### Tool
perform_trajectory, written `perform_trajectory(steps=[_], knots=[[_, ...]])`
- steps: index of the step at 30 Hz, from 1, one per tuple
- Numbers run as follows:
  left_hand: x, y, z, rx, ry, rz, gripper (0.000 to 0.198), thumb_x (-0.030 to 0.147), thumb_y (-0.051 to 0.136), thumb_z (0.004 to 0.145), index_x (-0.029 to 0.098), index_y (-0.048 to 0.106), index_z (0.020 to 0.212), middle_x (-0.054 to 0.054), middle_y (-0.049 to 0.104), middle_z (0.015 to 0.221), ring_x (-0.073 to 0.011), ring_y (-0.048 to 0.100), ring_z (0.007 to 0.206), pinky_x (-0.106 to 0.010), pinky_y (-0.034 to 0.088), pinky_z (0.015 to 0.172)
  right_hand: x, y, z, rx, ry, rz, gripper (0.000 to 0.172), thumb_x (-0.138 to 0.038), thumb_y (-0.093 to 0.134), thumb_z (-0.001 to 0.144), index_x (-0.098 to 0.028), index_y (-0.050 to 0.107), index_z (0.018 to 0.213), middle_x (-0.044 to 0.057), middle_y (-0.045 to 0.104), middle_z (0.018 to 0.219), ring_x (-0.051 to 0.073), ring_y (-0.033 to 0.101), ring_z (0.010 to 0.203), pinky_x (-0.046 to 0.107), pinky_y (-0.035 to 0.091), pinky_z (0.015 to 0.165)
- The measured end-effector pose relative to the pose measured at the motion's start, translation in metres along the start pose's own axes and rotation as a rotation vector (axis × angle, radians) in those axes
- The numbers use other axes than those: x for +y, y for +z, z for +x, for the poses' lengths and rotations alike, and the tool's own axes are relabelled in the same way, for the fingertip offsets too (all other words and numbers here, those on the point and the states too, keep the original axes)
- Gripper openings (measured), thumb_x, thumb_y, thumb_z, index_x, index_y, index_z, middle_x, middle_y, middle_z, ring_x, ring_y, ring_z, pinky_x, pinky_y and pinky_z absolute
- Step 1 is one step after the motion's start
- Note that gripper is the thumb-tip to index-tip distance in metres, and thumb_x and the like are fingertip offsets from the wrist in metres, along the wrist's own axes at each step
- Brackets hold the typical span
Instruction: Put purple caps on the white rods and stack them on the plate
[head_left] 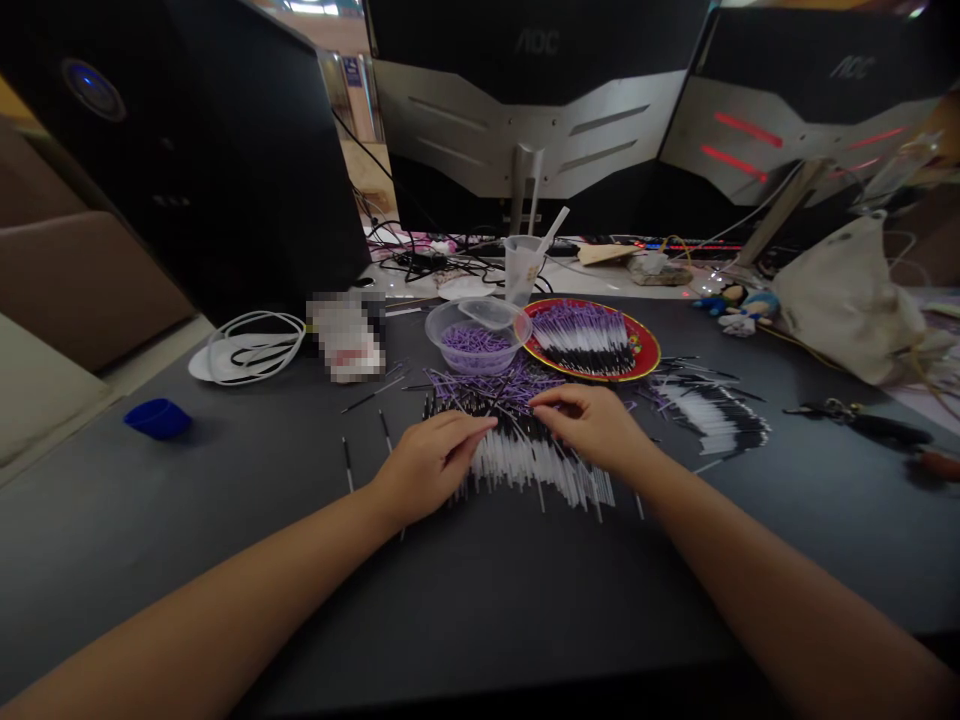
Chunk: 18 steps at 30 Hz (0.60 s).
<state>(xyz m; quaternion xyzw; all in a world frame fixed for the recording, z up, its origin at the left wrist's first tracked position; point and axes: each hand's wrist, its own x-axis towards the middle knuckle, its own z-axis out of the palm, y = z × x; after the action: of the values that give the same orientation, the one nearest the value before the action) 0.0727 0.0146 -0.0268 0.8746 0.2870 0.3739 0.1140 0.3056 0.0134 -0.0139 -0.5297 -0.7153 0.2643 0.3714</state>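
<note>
Above sticks (536,462), hands (429,465) angle inward.

- Table (480,610): dark grey.
- Clear bowl (484,366) and red plate (646,352) stand near far edge.
- Blue object (157,418) lies near left edge.
- White-and-black sticks (517,465) lie between bowl and near edge.

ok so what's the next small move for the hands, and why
I'd probably bring the right hand gently toward the left hand, which seems to pinch a slim dark stick. The right is pinched too, its hold too small to make out, and a gap separates them above the white-and-black sticks.
</note>
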Motion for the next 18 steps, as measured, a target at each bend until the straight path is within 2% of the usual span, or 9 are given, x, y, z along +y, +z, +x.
perform_trajectory(steps=[2,5,8,11,18], knots=[[0.000,0.000,-0.001,0.003,-0.038,0.001,0.031,0.021,0.045,0.092,0.019,0.054,0.121,-0.005,0.067,0.093,-0.0113,0.063,0.073,-0.025,0.052,0.070,0.007,-0.006,0.004,0.056,0.128,0.166,0.022,-0.030,0.061,0.077,-0.019,0.068,0.095,0.001,0.063,0.066,0.014,0.058,0.056,0.030,0.048,0.055],[0.000,0.001,-0.002,-0.008,-0.039,0.027,0.034,0.022,0.047,0.091,0.019,0.051,0.125,-0.005,0.067,0.095,-0.0114,0.064,0.074,-0.024,0.053,0.070,0.007,-0.011,0.007,0.134,0.189,0.485,0.034,-0.028,0.068,0.071,-0.019,0.063,0.103,0.003,0.066,0.078,0.015,0.064,0.066,0.033,0.054,0.065],[0.000,0.003,-0.003,-0.046,-0.011,0.073,0.032,0.023,0.047,0.091,0.020,0.053,0.122,-0.005,0.068,0.097,-0.0126,0.064,0.079,-0.025,0.053,0.072,-0.003,-0.009,0.004,0.118,0.220,0.696,0.026,-0.029,0.071,0.069,-0.020,0.062,0.092,0.004,0.069,0.086,0.016,0.067,0.076,0.036,0.055,0.075],[0.000,0.003,-0.003,-0.085,0.018,0.106,0.031,0.023,0.045,0.092,0.021,0.053,0.122,-0.005,0.067,0.100,-0.0134,0.064,0.082,-0.025,0.053,0.072,-0.013,-0.005,-0.001,0.068,0.222,0.793,0.021,-0.031,0.071,0.070,-0.020,0.059,0.084,0.003,0.070,0.087,0.016,0.067,0.079,0.036,0.056,0.076],[0.002,0.001,-0.003,-0.120,0.026,0.153,0.031,0.024,0.044,0.093,0.020,0.052,0.123,-0.005,0.068,0.100,-0.0138,0.065,0.084,-0.025,0.052,0.071,-0.020,-0.002,-0.005,0.023,0.218,0.856,0.020,-0.030,0.069,0.073,-0.021,0.054,0.083,0.004,0.070,0.089,0.016,0.067,0.081,0.034,0.056,0.076]])
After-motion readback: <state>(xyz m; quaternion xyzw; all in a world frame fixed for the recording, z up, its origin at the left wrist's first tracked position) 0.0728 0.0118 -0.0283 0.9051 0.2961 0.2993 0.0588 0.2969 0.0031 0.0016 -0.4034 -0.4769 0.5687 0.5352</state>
